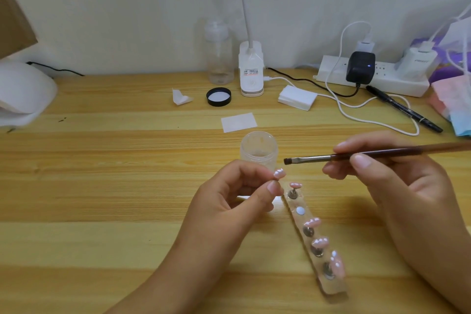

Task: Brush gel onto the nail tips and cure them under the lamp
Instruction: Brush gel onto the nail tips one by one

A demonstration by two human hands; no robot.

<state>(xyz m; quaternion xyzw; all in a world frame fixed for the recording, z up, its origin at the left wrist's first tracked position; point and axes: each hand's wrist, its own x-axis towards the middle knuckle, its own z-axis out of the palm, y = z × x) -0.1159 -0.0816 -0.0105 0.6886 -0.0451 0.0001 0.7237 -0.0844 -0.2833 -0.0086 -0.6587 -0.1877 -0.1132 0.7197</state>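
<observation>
My left hand point(237, 196) pinches a small stand with a glossy pink nail tip point(279, 173) on top, held just above the table. My right hand point(390, 176) grips a brown-handled flat brush point(318, 158), its bristle end pointing left, a little above and right of that tip. A clear holder strip point(316, 239) lies on the table between my hands, with several pink nail tips on metal stands and one bare white spot. An open clear gel jar point(258, 149) stands behind my left hand. The white curing lamp point(24, 92) sits at the far left.
The jar's black lid point(218, 96), a white wipe point(238, 122) and a pad stack point(297, 97) lie mid-table. A clear bottle point(219, 55), a white desk lamp base point(251, 71), a power strip point(374, 75) with cables and a black pen point(405, 109) line the back.
</observation>
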